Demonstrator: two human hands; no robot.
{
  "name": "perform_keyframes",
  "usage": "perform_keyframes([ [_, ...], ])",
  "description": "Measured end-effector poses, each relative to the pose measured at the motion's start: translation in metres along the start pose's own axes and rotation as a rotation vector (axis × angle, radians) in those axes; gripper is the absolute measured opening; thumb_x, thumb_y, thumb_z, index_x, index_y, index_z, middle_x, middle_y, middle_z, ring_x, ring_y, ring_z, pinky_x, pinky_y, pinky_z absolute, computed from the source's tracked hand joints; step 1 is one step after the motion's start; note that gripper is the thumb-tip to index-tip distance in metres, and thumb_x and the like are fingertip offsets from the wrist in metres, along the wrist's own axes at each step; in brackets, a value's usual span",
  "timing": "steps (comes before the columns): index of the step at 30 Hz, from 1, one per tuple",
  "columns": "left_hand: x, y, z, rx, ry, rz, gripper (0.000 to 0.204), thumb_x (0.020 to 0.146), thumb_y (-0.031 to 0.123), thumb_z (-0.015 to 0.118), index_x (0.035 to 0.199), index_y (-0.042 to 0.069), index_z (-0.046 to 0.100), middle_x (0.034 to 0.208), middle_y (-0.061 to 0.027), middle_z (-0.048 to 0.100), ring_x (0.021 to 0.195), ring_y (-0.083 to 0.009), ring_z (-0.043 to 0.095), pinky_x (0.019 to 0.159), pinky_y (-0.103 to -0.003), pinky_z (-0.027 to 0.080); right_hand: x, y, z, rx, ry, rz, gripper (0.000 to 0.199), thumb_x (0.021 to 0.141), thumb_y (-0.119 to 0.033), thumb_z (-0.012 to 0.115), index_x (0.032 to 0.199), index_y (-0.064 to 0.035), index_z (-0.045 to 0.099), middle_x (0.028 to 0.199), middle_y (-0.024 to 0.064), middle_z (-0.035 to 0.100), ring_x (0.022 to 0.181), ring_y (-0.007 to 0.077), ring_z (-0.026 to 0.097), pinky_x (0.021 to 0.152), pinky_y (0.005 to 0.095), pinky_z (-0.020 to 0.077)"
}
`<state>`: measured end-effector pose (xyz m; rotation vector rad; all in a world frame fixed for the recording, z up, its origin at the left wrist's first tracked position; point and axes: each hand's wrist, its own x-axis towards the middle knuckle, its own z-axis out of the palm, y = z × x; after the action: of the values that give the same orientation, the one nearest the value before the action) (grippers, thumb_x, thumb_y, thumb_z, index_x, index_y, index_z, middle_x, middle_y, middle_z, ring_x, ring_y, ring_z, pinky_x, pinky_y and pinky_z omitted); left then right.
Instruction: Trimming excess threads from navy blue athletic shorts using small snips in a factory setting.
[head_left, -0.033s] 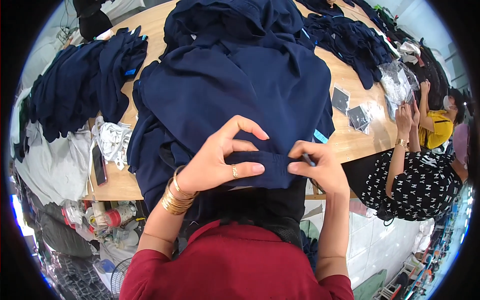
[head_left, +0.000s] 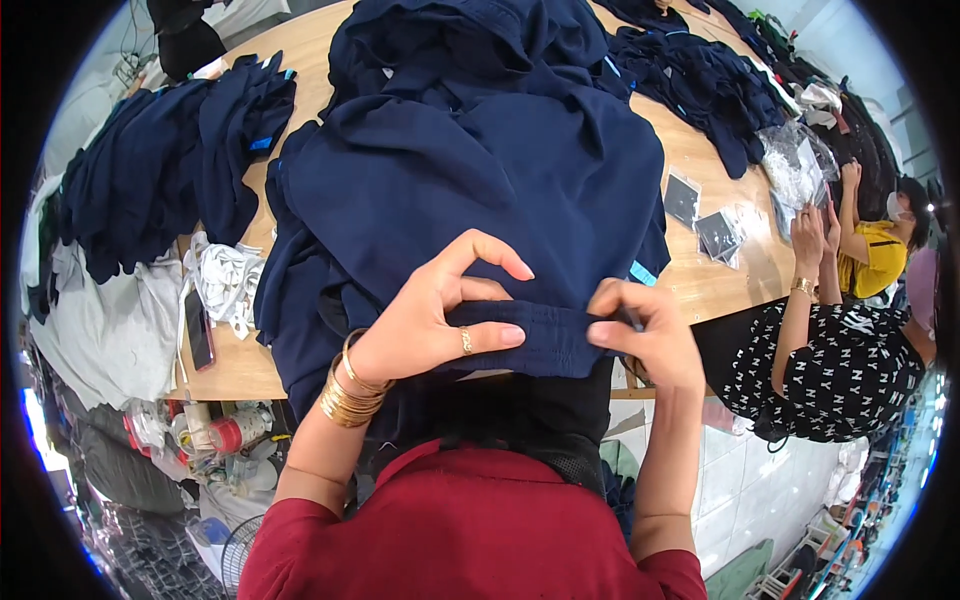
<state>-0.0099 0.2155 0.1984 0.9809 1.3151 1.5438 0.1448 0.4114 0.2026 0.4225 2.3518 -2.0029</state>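
Observation:
A navy garment (head_left: 480, 185) with a gathered, stitched band (head_left: 550, 340) lies spread in front of me at the table's near edge. My left hand (head_left: 430, 315) pinches the band, thumb on top and the other fingers behind it, while its index finger arches free above the cloth. At the band's right end my right hand (head_left: 650, 325) is closed, thumb and index finger pinching the fabric edge. Something slim and greyish shows inside its curled fingers, too little to name. More navy cloth is bunched beyond the garment.
Navy garments are heaped on the wooden table (head_left: 240, 375) at left (head_left: 170, 160) and far right (head_left: 690, 85). White straps (head_left: 225, 275) and a phone (head_left: 199, 330) lie left. Clear packets (head_left: 718, 237) lie right. Two people work there, one in a patterned black shirt (head_left: 830, 370).
My right hand has shifted slightly to the right, and more of the stitched band shows stretched between my hands. The left hand has barely moved.

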Motion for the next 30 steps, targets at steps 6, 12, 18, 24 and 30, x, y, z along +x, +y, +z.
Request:
perform_keyframes([
  [6,-0.004,0.006,-0.002,-0.057,-0.006,-0.006,0.046,0.077,0.001,0.071,0.113,0.004,0.043,0.090,-0.0063,0.063,0.084,-0.0088,0.061,0.076,-0.021,0.047,-0.008,-0.010,0.007,0.273,0.165,-0.262,0.010,0.073,-0.001,0.070,0.072,0.0001,0.060,0.081,0.0049,0.059,0.070,0.0084,0.049,0.062,0.0219,0.0355],
  [12,-0.003,0.009,0.001,-0.057,-0.038,0.015,0.046,0.077,0.002,0.072,0.113,0.004,0.042,0.086,-0.0063,0.064,0.083,-0.0086,0.061,0.073,-0.020,0.046,-0.015,-0.012,0.007,0.299,0.223,-0.243,0.010,0.071,0.000,0.070,0.071,-0.0008,0.061,0.084,0.0073,0.061,0.071,0.0091,0.052,0.063,0.0218,0.0385],
  [18,-0.003,0.005,0.002,-0.061,-0.034,0.035,0.048,0.077,0.002,0.073,0.114,0.004,0.042,0.088,-0.0059,0.063,0.085,-0.0089,0.061,0.075,-0.021,0.047,-0.016,-0.012,0.007,0.265,0.223,-0.256,0.009,0.071,0.001,0.069,0.071,-0.0005,0.060,0.083,0.0076,0.061,0.072,0.0096,0.052,0.063,0.0220,0.0381],
  [24,-0.001,0.004,0.008,-0.052,0.047,0.081,0.054,0.075,-0.001,0.072,0.119,0.003,0.041,0.111,-0.0063,0.054,0.089,-0.0109,0.062,0.081,-0.024,0.048,-0.006,-0.007,0.014,-0.149,0.297,-0.267,0.011,0.070,0.001,0.071,0.076,-0.0024,0.062,0.085,0.0034,0.060,0.070,0.0086,0.051,0.060,0.0227,0.0373],
  [30,0.001,0.003,0.015,0.017,0.110,0.085,0.057,0.073,-0.001,0.073,0.121,0.002,0.042,0.120,-0.0065,0.049,0.090,-0.0121,0.061,0.085,-0.025,0.046,-0.017,-0.028,0.035,-0.389,0.503,-0.484,0.022,0.067,0.001,0.072,0.086,-0.0099,0.068,0.090,0.0027,0.061,0.072,0.0142,0.060,0.054,0.0247,0.0442],
])
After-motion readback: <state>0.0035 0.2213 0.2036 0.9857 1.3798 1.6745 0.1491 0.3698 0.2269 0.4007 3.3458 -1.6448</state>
